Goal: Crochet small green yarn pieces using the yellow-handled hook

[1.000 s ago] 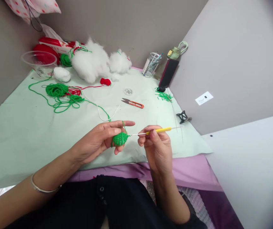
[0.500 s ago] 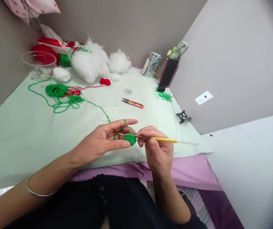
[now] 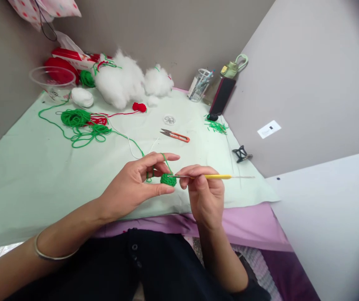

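A small round green crochet piece (image 3: 168,180) is pinched between the thumb and fingers of my left hand (image 3: 138,179). Green yarn (image 3: 166,161) runs from the piece up over my raised left index finger. In my right hand (image 3: 206,194) is a crochet hook (image 3: 217,177) with a yellow grip, held like a pencil. Its metal tip reaches the top of the green piece; whether it sits inside a stitch I cannot tell. The working strand leads back across the cloth to a loose green yarn skein (image 3: 75,118).
Orange thread snips (image 3: 175,135) and a small clear round case (image 3: 169,120) lie beyond my hands. White stuffing (image 3: 119,81), a white yarn ball (image 3: 82,97) and a plastic cup (image 3: 53,79) stand at the back. To the right are a phone (image 3: 222,96), yarn scraps (image 3: 216,127) and a black stand (image 3: 241,154).
The crochet piece has shifted slightly left and tilted in my left hand. My right hand has moved a little left and up, with the hook lying more level.
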Tool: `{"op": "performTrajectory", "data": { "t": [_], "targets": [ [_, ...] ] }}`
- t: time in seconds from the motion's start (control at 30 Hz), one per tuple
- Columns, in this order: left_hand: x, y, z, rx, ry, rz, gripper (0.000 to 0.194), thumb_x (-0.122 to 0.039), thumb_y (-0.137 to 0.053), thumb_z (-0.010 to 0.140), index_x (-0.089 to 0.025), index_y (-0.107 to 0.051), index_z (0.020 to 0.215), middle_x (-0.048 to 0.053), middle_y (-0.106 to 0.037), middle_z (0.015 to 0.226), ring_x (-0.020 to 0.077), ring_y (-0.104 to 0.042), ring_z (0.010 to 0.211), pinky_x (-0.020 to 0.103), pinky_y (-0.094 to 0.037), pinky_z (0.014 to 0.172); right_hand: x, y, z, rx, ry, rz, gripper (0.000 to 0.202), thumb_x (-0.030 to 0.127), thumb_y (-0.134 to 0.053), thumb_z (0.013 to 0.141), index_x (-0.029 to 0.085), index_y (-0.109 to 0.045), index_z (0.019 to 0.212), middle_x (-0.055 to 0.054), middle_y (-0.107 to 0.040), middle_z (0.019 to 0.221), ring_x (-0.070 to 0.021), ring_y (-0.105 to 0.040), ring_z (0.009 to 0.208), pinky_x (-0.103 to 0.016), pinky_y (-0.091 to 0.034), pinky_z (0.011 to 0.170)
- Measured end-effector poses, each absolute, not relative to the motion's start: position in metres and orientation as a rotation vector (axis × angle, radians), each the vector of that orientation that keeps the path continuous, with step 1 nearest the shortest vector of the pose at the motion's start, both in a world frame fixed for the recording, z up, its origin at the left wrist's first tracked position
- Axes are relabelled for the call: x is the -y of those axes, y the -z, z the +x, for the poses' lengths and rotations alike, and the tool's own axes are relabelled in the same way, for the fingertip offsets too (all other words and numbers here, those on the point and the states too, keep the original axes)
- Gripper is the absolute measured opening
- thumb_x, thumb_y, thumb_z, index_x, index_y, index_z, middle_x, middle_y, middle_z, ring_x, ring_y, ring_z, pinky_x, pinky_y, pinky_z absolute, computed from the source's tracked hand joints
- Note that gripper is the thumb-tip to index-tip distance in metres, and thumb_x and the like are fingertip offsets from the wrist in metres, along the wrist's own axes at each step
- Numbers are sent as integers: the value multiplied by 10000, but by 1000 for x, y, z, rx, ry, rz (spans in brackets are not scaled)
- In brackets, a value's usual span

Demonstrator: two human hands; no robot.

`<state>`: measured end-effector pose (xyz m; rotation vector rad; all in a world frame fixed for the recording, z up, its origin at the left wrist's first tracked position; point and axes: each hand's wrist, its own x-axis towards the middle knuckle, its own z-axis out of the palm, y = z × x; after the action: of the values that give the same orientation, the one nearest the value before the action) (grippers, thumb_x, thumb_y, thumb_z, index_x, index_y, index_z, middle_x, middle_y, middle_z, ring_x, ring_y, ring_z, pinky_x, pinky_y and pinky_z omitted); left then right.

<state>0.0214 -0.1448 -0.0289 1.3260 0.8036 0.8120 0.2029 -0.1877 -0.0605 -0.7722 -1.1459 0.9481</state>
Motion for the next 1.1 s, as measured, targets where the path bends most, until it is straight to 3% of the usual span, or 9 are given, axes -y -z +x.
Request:
{"op": "performTrajectory", "data": {
  "t": [0.23, 0.47, 0.67, 0.9, 1.1],
  "targets": [
    [147, 28, 23, -821, -810, 1344, 496, -275, -871, 755, -253, -747, 1235, 10, -653, 934, 189, -628, 889, 364, -502, 918, 188, 58, 213, 1199, -999, -785, 172, 354, -596, 1016, 246, -715, 957, -38, -791, 930, -158, -681, 702, -336, -564, 673],
    [147, 30, 23, -855, -845, 1401, 540, -252, -855, 767, -277, -723, 1289, -6, -608, 922, 186, -617, 926, 361, -510, 936, 191, 53, 214, 1389, -832, -811, 214, 259, -518, 1051, 266, -732, 1056, -35, -769, 986, -154, -707, 753, -343, -572, 715],
    [148, 34, 27, -860, -918, 1457, 464, -195, -831, 778, -271, -745, 1227, 1, -610, 932, 177, -601, 924, 345, -517, 921, 196, 52, 213, 1621, -541, -902, 227, 224, -521, 1036, 271, -739, 1076, -56, -783, 980, -222, -730, 974, -407, -589, 835],
    [150, 36, 26, -864, -967, 1555, 503, -237, -861, 772, -288, -739, 1257, 4, -619, 913, 187, -616, 907, 352, -515, 908, 193, 53, 216, 1544, -692, -855, 233, 225, -500, 1049, 279, -726, 1063, -41, -777, 972, -189, -733, 861, -375, -600, 764],
    [149, 39, 29, -902, -983, 1556, 463, -246, -862, 765, -278, -758, 1215, -3, -605, 861, 184, -615, 859, 329, -517, 836, 195, 55, 218, 1790, -490, -907, 259, 173, -504, 1028, 281, -709, 1145, -74, -772, 1059, -209, -732, 984, -384, -619, 817]
  ]
}}
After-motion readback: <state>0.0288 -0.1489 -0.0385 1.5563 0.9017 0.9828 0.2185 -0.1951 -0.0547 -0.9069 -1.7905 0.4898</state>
